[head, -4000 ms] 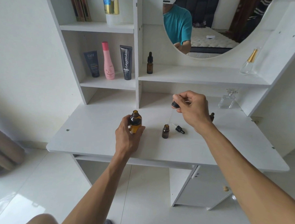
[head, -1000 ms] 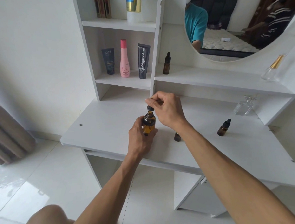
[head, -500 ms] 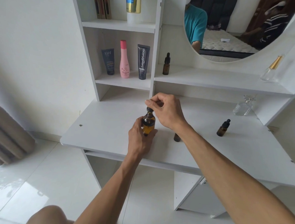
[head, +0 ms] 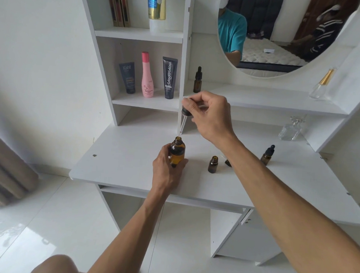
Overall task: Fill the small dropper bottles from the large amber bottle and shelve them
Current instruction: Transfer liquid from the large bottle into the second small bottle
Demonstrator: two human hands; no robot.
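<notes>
While the left hand [head: 167, 165] grips the large amber bottle [head: 176, 152] upright on the worktop [head: 122, 154] toward the front edge, the right hand [head: 209, 115] pinches the dropper [head: 184, 121] by its black cap, glass tip just above the bottle's open mouth. An uncapped small dropper bottle [head: 212, 164] stands just to the right of the large bottle. A capped small bottle [head: 267, 155] stands toward the right edge. Another capped bottle [head: 197, 80] stands on the shelf [head: 269, 99] at its left end.
</notes>
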